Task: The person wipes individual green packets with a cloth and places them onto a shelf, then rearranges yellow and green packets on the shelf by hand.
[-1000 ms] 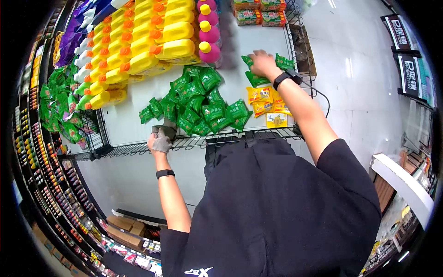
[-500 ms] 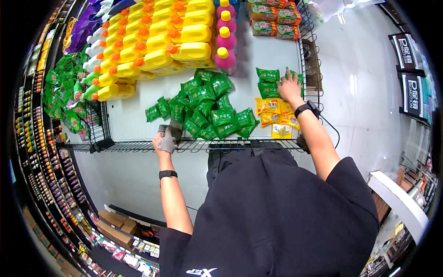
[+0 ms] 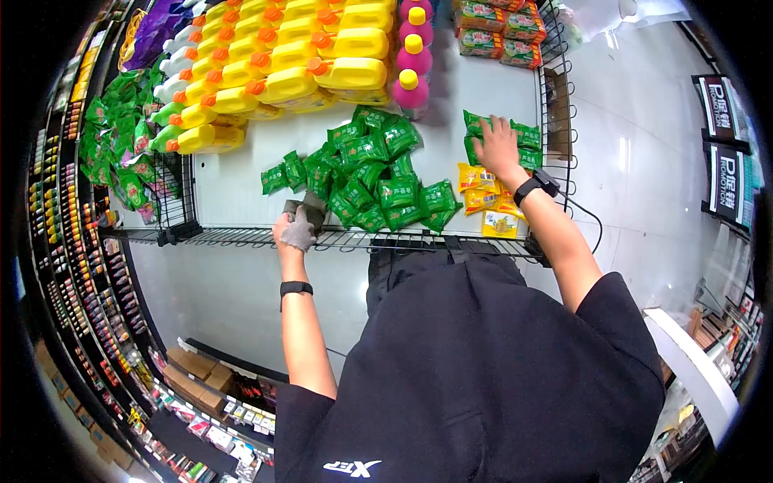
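Observation:
My left hand (image 3: 286, 233) is closed around a grey cloth (image 3: 302, 233) at the front wire edge of the shelf, just left of a loose heap of green soap packets (image 3: 366, 173). On the right side of the shelf, my right hand (image 3: 499, 150) lies with fingers stretched over a small group of green soap packets (image 3: 527, 135) set in rows. Its fingertips touch the packets from above and partly hide them. Directly in front of that group sit several yellow packets (image 3: 475, 177), with a paler yellow packet (image 3: 500, 225) nearest the front edge.
Yellow bottles with orange caps (image 3: 350, 72) stand in rows at the back left, beside pink bottles (image 3: 412, 60). Stacked soap multipacks (image 3: 481, 43) fill the back right. A wire rail (image 3: 362, 239) borders the front, and a cable (image 3: 597, 229) hangs at the right corner.
The view has shifted slightly, so the shelf goods appear farther right and higher. My right hand has moved left across the rowed green packets. My left hand keeps holding the cloth.

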{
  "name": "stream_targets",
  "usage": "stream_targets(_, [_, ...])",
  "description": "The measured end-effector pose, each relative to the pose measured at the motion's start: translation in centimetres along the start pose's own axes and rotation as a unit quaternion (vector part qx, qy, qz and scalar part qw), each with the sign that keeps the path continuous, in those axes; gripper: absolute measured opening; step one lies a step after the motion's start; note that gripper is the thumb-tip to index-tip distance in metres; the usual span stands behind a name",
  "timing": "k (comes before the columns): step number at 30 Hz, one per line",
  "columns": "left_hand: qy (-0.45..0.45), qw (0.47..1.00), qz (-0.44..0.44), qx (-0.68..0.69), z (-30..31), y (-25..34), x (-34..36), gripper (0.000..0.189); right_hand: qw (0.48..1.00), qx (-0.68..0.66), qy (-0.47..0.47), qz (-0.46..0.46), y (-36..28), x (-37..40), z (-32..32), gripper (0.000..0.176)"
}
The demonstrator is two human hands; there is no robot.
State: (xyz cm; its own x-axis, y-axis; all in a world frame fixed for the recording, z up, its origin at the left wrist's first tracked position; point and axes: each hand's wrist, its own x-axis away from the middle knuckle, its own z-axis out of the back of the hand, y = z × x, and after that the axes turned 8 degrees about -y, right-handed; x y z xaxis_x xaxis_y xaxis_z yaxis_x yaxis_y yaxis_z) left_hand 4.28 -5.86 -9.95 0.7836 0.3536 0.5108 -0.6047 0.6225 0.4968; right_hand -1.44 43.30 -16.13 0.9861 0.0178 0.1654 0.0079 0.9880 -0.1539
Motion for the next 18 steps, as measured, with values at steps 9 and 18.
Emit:
stream_targets(9, [0.037, 0.993, -0.017, -0.107, -0.5, -2.3, -1.8, 0.052, 0.959, -0.070, 0.005, 0.276, -13.6, -2.2, -1.3, 0.059])
stream_targets(18, [0.023, 0.999, -0.007, -0.029, 0.1, 1.8, 1.3, 0.046, 0.953, -0.158, -0.130, 0.224, -12.1, -4.2, -1.4, 0.055])
